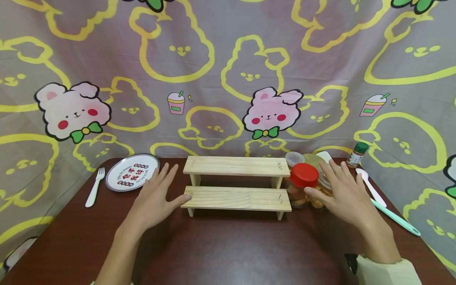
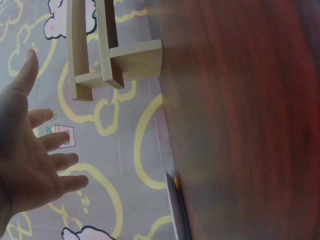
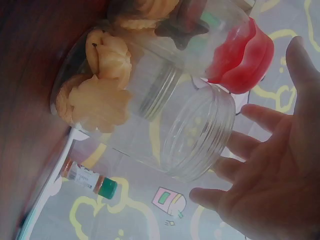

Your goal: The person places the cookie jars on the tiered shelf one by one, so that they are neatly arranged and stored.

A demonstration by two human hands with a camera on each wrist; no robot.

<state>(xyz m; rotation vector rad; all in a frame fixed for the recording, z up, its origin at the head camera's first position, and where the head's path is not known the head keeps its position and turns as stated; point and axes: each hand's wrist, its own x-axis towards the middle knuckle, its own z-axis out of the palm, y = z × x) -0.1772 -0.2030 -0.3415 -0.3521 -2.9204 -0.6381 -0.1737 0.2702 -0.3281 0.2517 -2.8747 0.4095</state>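
Note:
A two-step wooden stand [image 1: 236,198] sits in the middle of the dark table. My left hand [image 1: 153,202] hovers by its left end, fingers spread and holding nothing. A white plate [image 1: 113,179] with red lettering lies behind that hand. My right hand [image 1: 347,198], also spread, is over the jars right of the stand. Nearest the stand is a red-lidded jar [image 1: 304,174]. In the right wrist view, a clear jar [image 3: 200,145] with cookies [image 3: 97,107] in its bottom shows a threaded mouth near my fingertips; whether they touch it I cannot tell.
A white fork [image 1: 94,188] lies at the far left. Along the right edge are a green-capped spice bottle [image 1: 357,154], a white spoon [image 1: 371,188] and a mint-green handle [image 1: 397,217]. A small clear tub [image 1: 294,158] stands behind the red lid. A patterned cloth [image 1: 213,79] hangs behind the table.

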